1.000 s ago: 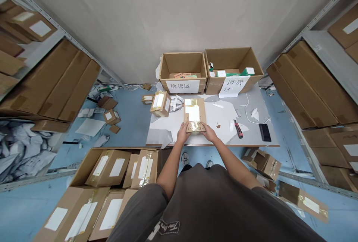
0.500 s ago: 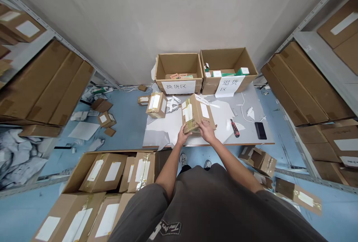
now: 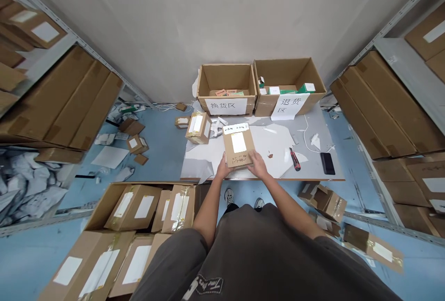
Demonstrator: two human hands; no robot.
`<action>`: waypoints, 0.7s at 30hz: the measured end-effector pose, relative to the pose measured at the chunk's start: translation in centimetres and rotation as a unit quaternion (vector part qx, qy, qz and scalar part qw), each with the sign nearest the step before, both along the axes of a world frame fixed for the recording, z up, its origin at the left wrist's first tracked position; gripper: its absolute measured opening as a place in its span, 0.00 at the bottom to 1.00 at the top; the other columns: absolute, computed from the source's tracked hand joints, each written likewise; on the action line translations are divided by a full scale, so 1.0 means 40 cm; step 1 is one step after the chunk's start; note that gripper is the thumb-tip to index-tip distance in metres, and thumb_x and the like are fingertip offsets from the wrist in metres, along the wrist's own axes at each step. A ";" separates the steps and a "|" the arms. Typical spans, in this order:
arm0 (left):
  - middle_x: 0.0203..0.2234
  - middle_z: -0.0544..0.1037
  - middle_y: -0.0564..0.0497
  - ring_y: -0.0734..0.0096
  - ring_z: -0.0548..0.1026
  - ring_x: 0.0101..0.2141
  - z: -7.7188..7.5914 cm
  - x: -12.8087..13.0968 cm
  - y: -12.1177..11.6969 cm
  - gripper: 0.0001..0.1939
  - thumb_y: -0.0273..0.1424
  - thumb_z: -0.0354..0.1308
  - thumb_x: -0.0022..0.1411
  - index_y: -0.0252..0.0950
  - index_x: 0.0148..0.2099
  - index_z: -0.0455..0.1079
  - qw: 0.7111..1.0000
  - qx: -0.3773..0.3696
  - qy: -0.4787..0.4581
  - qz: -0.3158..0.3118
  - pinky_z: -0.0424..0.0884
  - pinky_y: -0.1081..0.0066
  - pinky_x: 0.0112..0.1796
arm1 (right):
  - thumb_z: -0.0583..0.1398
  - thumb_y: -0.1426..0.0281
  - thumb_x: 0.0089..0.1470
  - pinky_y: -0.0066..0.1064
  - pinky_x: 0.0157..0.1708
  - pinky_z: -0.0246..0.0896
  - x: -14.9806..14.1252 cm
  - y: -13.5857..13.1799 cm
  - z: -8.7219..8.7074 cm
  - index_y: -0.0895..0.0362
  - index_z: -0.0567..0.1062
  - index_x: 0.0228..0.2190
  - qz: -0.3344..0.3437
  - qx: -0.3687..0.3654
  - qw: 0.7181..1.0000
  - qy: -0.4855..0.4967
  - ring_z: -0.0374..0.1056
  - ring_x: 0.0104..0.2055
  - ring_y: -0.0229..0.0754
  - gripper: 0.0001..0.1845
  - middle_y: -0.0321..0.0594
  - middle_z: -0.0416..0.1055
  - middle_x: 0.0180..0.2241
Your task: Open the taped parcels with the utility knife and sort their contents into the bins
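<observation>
Grey wall [image 3: 167, 22] and blue floor [image 3: 160, 152] surround a worktop [image 3: 308, 169]. Landmark for all positions: the carton [image 3: 239, 147], located above the front part of the worktop, labelled face toward the camera. Contact between carton and worktop cannot be determined.

Left hand [image 3: 223, 168]: gripping the near left corner of the carton. Right hand [image 3: 257, 165]: gripping the near right corner, thumb side inward. Both hands are partly closed around the carton; fingers beneath it are hidden.

Beyond the carton, two open bins stand side by side: the left bin [image 3: 225, 77] contains small orange and green packets; the right bin [image 3: 283, 71] contains white and green boxes. Each carries a handwritten sign at its front.

Left of the carton: crumpled paper [image 3: 216, 128] just beside it, then a taped box [image 3: 199, 130]. Right of the carton, in order: a red-and-black knife [image 3: 295, 159], then a phone [image 3: 327, 163]. A white cable [image 3: 307, 135] lies behind the knife and phone, farther from the person.
</observation>
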State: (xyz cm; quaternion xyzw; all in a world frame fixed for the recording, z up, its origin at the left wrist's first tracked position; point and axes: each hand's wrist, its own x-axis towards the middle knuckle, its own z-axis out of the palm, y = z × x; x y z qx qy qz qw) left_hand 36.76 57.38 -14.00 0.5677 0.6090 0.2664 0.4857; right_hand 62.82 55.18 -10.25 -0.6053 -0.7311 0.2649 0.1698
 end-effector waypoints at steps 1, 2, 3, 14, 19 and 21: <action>0.76 0.61 0.37 0.46 0.65 0.72 0.011 0.000 -0.002 0.70 0.29 0.80 0.49 0.42 0.84 0.41 1.000 0.013 0.018 -0.012 0.65 0.52 0.69 | 0.69 0.71 0.57 0.60 0.72 0.55 0.021 0.008 -0.004 0.50 0.57 0.77 -0.031 -0.031 0.999 -0.004 0.53 0.77 0.64 0.52 0.56 0.54 0.76; 0.77 0.59 0.38 0.47 0.63 0.73 0.021 0.003 -0.005 0.68 0.28 0.78 0.51 0.42 0.84 0.42 0.999 0.025 0.040 -0.023 0.65 0.53 0.69 | 0.70 0.70 0.57 0.58 0.71 0.58 0.038 0.015 -0.008 0.49 0.54 0.78 -0.046 -0.066 0.997 -0.004 0.54 0.77 0.64 0.55 0.56 0.53 0.76; 0.78 0.58 0.38 0.47 0.62 0.74 0.029 0.010 -0.010 0.66 0.27 0.77 0.53 0.42 0.84 0.43 0.997 0.033 0.064 -0.033 0.65 0.54 0.70 | 0.70 0.70 0.57 0.56 0.69 0.60 0.050 0.020 -0.013 0.48 0.51 0.79 -0.048 -0.098 0.994 0.000 0.57 0.76 0.63 0.57 0.56 0.53 0.76; 0.76 0.61 0.43 0.45 0.62 0.74 0.011 0.040 -0.023 0.45 0.38 0.77 0.59 0.45 0.75 0.68 0.997 0.066 0.045 0.002 0.60 0.54 0.72 | 0.62 0.73 0.64 0.49 0.64 0.66 0.013 0.008 0.023 0.45 0.57 0.77 -0.043 0.000 0.998 -0.044 0.65 0.67 0.57 0.45 0.51 0.65 0.67; 0.72 0.68 0.40 0.46 0.66 0.71 -0.030 0.052 -0.019 0.55 0.42 0.78 0.57 0.43 0.80 0.58 0.997 0.055 -0.055 -0.001 0.62 0.52 0.71 | 0.60 0.73 0.66 0.52 0.63 0.63 -0.019 0.006 0.115 0.47 0.64 0.75 -0.005 0.101 0.989 -0.108 0.61 0.65 0.61 0.39 0.55 0.65 0.65; 0.72 0.69 0.39 0.46 0.68 0.71 -0.049 0.065 -0.021 0.57 0.42 0.78 0.57 0.42 0.81 0.55 0.996 0.036 -0.080 -0.007 0.62 0.51 0.70 | 0.60 0.75 0.66 0.52 0.62 0.62 -0.040 0.000 0.133 0.46 0.61 0.76 0.016 0.101 0.986 -0.129 0.62 0.64 0.61 0.41 0.55 0.66 0.64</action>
